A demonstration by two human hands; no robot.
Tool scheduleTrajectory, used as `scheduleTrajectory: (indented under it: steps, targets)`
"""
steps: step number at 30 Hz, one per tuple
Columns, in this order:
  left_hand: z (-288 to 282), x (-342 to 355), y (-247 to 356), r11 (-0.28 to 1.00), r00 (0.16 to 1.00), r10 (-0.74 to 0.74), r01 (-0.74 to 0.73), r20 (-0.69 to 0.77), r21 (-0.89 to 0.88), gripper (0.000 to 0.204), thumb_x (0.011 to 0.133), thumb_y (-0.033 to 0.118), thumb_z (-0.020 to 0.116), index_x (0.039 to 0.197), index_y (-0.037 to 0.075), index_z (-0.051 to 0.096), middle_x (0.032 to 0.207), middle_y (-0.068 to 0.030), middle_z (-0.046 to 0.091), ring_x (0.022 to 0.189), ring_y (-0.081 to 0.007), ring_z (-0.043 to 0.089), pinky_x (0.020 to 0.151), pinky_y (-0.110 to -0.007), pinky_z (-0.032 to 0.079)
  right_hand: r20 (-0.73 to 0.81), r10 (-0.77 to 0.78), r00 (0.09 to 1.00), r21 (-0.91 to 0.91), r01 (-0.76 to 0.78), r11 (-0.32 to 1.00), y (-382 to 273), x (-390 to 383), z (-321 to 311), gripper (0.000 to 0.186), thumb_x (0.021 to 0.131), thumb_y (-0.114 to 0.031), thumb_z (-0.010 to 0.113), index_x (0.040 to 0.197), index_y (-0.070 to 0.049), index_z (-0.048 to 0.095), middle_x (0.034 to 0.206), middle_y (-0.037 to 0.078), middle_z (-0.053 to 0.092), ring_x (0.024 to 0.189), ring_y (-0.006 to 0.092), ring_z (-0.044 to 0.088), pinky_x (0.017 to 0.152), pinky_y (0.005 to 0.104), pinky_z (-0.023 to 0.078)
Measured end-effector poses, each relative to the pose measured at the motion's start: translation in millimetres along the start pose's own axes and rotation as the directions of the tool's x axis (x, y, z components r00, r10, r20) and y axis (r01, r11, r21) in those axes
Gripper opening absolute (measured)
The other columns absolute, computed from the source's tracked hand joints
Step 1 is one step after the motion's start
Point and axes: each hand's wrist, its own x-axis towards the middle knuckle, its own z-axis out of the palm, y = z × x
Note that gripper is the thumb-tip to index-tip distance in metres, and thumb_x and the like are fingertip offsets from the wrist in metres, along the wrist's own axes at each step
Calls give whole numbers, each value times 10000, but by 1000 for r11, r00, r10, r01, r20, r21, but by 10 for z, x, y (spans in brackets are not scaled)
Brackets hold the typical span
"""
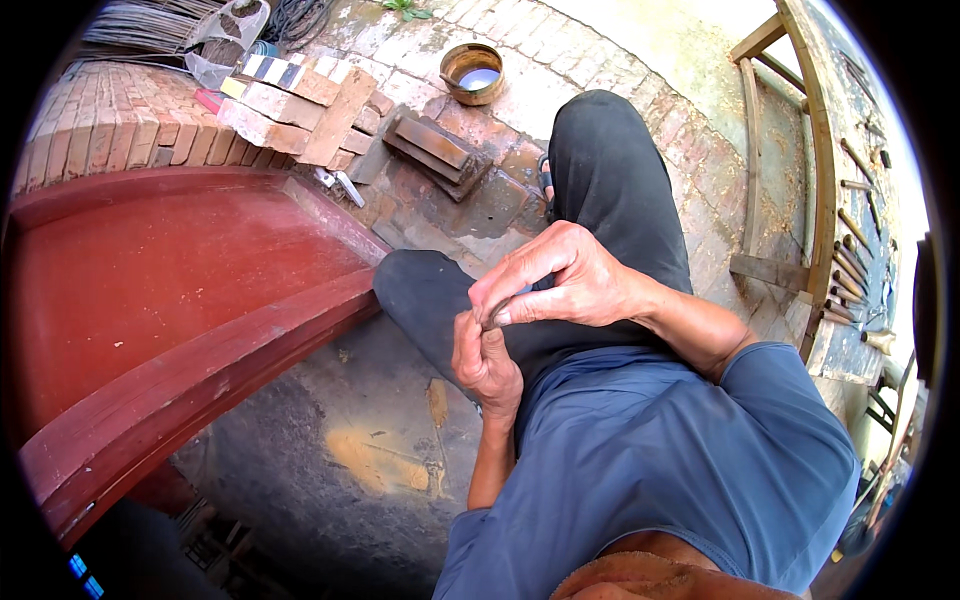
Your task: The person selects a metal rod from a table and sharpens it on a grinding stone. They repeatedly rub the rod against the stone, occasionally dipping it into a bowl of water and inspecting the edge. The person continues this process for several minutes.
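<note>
My right hand is bent over a small brownish object at the centre of the head view, its thumb and forefinger pinched on it. My left hand sits just below, fingers curled up against the same piece and touching the right hand's fingertips. The piece is mostly hidden by the fingers, so I cannot make out what it is. Both hands are above my legs in dark trousers, with one foot in a sandal partly showing.
A red wooden panel fills the left side. Ahead lie stacked wooden blocks, a stacked dark block and a metal bowl with liquid. A wooden bench at the right holds several tools.
</note>
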Motion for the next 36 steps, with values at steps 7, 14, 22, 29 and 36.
scheduleTrajectory:
  steps: [7,14,22,29,36]
  targets:
    - [79,-50,45,991,997,-78,75,-22,-114,247,1097,151,630,1240,-45,678,1012,-116,692,864,-203,648,769,-328,532,-67,91,994,18,-90,996,-39,8,28,181,916,13,814,1094,47,818,1092,184,817,1096,253,778,960,361,596]
    - [54,-63,32,977,991,-117,126,62,-174,259,1106,153,616,1250,-50,688,954,-97,696,836,-178,642,755,-319,532,-97,20,995,94,-11,995,48,2,55,192,967,47,731,1145,28,802,1096,104,802,707,94,662,634,278,542]
    - [29,-42,67,965,983,-166,178,79,-190,284,1108,178,619,1265,-45,700,941,-85,702,795,-154,634,731,-301,524,-150,133,980,81,-122,989,-31,10,52,210,926,39,786,1135,37,803,1110,133,817,1185,239,750,1012,350,583]
    - [-107,3,91,959,965,-230,247,123,-140,295,1107,195,621,1258,-39,717,918,-60,704,762,-122,606,683,-273,495,-126,205,971,-4,-207,978,-45,71,-52,241,983,-31,755,1215,22,791,1147,115,814,1090,141,741,948,302,592]
    - [-227,39,99,958,949,-262,277,178,-68,276,1089,168,643,1236,-50,728,897,-59,692,747,-132,600,665,-281,482,-94,195,976,-98,-204,974,-36,56,-153,203,980,-115,782,1153,-19,825,1030,58,825,918,85,720,810,284,574]
